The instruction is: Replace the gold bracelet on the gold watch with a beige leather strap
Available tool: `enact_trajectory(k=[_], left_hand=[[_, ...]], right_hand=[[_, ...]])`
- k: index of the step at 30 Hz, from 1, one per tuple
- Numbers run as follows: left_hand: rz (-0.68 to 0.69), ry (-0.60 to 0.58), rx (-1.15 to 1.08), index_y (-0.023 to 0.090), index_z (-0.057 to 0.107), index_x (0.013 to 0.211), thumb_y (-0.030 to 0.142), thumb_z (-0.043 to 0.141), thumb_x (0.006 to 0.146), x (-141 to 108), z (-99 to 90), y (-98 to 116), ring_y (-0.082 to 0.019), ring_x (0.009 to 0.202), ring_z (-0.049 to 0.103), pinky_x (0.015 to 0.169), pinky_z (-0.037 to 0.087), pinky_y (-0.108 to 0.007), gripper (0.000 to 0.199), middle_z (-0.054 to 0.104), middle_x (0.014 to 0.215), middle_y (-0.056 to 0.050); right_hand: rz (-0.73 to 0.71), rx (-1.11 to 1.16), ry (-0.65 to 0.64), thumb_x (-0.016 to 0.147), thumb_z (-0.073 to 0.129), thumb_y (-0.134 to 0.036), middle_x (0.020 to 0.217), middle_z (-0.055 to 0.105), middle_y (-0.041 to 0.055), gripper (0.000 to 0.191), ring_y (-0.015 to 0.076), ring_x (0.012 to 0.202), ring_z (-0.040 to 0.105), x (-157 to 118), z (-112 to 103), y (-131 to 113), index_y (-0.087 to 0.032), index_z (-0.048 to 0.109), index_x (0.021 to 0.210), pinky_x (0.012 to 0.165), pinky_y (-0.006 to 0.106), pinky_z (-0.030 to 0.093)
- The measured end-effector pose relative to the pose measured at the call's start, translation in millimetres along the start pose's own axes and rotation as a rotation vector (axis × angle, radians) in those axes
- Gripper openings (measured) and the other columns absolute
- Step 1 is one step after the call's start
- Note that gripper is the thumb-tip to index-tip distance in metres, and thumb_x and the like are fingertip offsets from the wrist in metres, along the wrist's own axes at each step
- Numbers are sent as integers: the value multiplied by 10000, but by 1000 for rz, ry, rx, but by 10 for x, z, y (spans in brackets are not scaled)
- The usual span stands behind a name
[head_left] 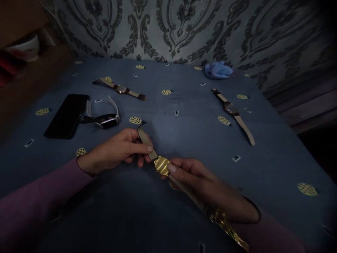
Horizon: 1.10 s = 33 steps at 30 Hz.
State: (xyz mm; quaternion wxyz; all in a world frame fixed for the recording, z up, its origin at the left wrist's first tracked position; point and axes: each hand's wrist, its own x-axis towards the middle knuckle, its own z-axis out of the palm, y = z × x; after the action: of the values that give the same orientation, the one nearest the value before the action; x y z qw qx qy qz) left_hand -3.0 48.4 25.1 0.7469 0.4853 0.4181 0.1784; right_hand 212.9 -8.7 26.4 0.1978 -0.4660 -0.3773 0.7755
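Observation:
Between my two hands is a wristwatch [161, 166], turned so its shiny gold case back faces up. My left hand [119, 149] pinches the upper strap near the case, thumb on top, and the strap's free end curls up past the fingers. With thumb on the case edge and fingers underneath, my right hand [200, 179] grips the watch from the other side. The lower strap runs along under my right hand to a gold clasp [229, 230], which hangs by the wrist.
Two more wristwatches lie on the patterned blue tablecloth, one watch [121, 89] at back left and another watch [231, 108] at right. A black phone [67, 117] and a smartwatch [109, 122] lie left. A crumpled blue cloth [218, 70] is near the wall; a bowl [26, 48] stands on a shelf.

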Motion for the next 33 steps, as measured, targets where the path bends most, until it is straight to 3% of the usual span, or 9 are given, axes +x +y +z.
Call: enact_trajectory(k=[10,20,28,33], left_hand=[[4,31,30,121,626,709,214,656,819,26,21,-30,-38,480,560,349,273,-87,147,645,649,4],[-10,80,68,132,596,674,176,739,710,9,64,-7,-28,456,545,342,266,-83,155,613,608,44],[-25,109,-3,135,554,663,126,699,732,9,120,-22,-44,447,566,349,276,-73,161,608,511,37],[33,151,-52,134,540,660,103,663,768,3,159,-43,-55,417,566,337,316,-85,167,617,494,27]], right_hand=[[-20,-70,9,806,690,-487,771,591,-13,323,128,742,534,11,16,13,-176,673,894,699,244,442],[-33,-98,-26,836,658,-478,709,548,-27,310,118,662,531,26,21,30,-171,661,886,675,260,458],[-85,-137,-14,852,631,-501,769,594,3,344,139,721,559,29,35,40,-173,680,943,691,263,483],[-97,-133,-15,858,610,-535,808,608,23,404,145,744,560,20,47,25,-162,675,998,688,266,490]])
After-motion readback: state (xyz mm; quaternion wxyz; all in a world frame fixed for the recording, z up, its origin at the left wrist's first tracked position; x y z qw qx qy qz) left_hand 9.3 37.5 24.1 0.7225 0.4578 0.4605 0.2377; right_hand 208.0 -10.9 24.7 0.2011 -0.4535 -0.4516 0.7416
